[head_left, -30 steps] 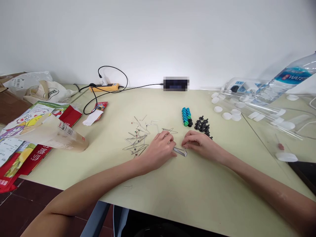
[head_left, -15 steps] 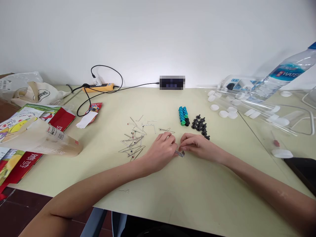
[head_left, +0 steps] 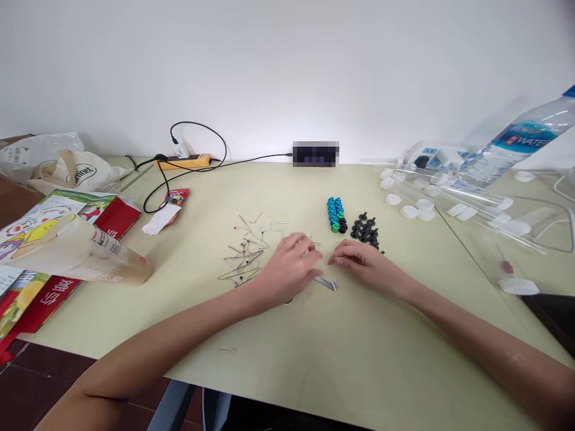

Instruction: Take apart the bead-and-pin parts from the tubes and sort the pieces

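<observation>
My left hand [head_left: 291, 266] is slightly raised above the table, its fingers bent and apart. Partly under it lies a row of thin L-shaped metal rods [head_left: 331, 284], side by side like hex keys. My right hand [head_left: 362, 263] rests on the table just right of them, fingers curled together; whatever may be inside is hidden. To the left is a loose scatter of thin metal rods [head_left: 245, 256], several bent, some with small coloured ends. Beyond my right hand stand rows of blue and green nut-like pieces [head_left: 333, 211] and a cluster of black bolt-like pieces [head_left: 365, 228].
A plastic cup [head_left: 103, 254] lies on its side over colourful packaging on the left. A red wrapper [head_left: 177, 200], cable and yellow power strip [head_left: 186, 161] are farther back. At right are white caps [head_left: 409, 211], clear tubes and a leaning water bottle [head_left: 516, 140].
My left hand has lifted and its fingers have spread, exposing more of the metal rods. The fingers of my right hand have curled closer together. The view has shifted slightly.
</observation>
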Demonstrator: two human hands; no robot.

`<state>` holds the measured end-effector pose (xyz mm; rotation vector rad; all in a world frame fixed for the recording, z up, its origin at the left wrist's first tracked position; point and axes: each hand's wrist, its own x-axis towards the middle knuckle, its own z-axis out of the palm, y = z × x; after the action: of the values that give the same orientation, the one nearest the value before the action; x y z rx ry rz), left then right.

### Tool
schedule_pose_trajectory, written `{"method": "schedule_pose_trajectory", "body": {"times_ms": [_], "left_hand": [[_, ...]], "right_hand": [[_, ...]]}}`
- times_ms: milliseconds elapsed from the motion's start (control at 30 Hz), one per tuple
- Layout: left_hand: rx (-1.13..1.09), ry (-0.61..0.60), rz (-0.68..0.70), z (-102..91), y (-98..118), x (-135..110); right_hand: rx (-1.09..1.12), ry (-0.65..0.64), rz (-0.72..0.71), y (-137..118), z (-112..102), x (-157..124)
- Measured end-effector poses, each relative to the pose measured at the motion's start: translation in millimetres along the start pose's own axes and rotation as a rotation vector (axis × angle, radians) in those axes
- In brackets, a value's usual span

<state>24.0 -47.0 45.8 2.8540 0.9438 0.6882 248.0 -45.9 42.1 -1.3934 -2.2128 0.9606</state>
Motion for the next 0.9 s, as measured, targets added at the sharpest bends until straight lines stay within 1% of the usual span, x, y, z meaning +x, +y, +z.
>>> {"method": "schedule_pose_trajectory", "body": {"times_ms": [33,100,200,267,333,367,433,567,700,833,900], "left_hand": [[-0.006,0.040,-0.052,-8.1,-8.1,1.1],[-0.019,0.113,-0.199,-23.9,-30.6,2.1],[-0.038,0.125,-0.402,-39.5,-73.1,0.5],[0.009,0.121,-0.483,-41.7,-98.5,-0.9],[0.046,0.104,-0.494,-37.7,-114.9,-0.3],[0.066,0.090,-0.478,-34.1,-119.2,1.1],[0.095,0.029,-0.421,-25.4,-120.7,6.3],[0.074,-0.121,-0.294,-12.0,-110.4,21.9],[-0.010,-0.212,-0.184,-11.7,-104.0,37.5],[-0.116,-0.230,-0.149,-18.5,-97.7,49.8],[-0.251,-0.198,-0.170,-20.0,-87.0,53.5]], "right_hand": [[-0.014,0.011,0.006,0.3,0.1,-0.1],[-0.045,0.029,0.012,-0.7,1.0,-1.0],[-0.077,0.037,-0.004,-4.5,3.2,-2.5],[-0.088,0.032,-0.014,-7.3,4.2,-3.2],[-0.100,0.026,-0.021,-9.5,4.9,-3.8],[-0.107,0.023,-0.024,-10.3,5.3,-4.2],[-0.127,0.019,-0.040,-11.1,6.3,-5.3],[-0.197,0.042,-0.106,-10.8,10.4,-7.8],[-0.243,0.072,-0.155,-11.4,13.9,-9.2],[-0.179,0.103,-0.104,-13.0,13.4,-9.2],[-0.119,0.160,-0.043,-14.0,12.4,-9.0]]}}
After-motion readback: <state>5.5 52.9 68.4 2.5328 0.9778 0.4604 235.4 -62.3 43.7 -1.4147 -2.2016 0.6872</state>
